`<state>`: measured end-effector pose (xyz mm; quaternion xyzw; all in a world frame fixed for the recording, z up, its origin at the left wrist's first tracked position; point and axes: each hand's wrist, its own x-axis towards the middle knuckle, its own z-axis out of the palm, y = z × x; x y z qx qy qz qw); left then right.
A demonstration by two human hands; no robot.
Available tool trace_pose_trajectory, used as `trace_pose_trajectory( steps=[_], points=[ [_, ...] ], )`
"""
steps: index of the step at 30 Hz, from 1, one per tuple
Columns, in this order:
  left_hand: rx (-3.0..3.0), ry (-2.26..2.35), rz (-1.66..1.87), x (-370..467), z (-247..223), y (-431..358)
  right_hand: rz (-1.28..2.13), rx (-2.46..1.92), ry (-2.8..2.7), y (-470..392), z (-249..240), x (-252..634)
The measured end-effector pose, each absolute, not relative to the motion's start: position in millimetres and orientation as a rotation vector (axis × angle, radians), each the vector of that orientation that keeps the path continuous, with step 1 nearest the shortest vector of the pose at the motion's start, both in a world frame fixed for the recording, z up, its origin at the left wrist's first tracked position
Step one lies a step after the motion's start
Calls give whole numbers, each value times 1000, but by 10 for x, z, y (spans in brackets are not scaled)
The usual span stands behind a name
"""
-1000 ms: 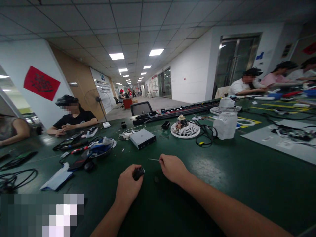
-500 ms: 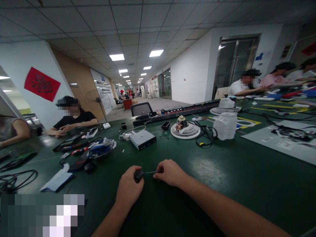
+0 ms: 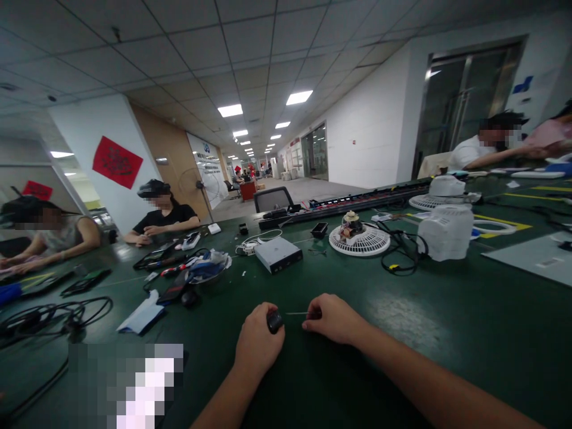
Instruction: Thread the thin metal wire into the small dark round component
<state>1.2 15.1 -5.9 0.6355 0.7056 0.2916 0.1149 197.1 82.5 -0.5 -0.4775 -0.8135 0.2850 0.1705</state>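
Observation:
Near the front of the green table, my left hand is wrapped round a small black rounded object. To its right, my right hand pinches a thin metal rod between thumb and fingers. The rod points left toward the black object, and a small gap shows between the two. Beyond my hands lies a grey metal disc drive. A round white slotted base with an exposed motor stands farther right.
A white plastic housing and black cable lie at the right. At the left are a blue cloth, a light blue sheet, and coiled black cables. People sit across the table on both sides.
The view has turned left, so the scene sits farther right. The rod's tip now shows apart from the black object, where before it looked to reach it.

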Motion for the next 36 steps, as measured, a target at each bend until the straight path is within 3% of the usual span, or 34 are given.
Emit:
trace_pose_trajectory(
  steps=[5, 13, 24, 31, 36],
  points=[
    [1962, 1979, 853, 19, -59, 141, 791, -1306, -2158, 887, -80, 1950],
    [2178, 1695, 912, 95, -1, 75, 1115, -990, -1957, 825, -64, 1869],
    [2301, 1700, 879, 89, -49, 73, 1368, -806, -1892, 805, -58, 1859],
    [2305, 1739, 843, 81, -53, 88, 1275, -841, -1975, 765, -20, 1838],
    [2322, 1748, 832, 70, -74, 99, 1005, -911, -2101, 729, -10, 1847]
  ],
)
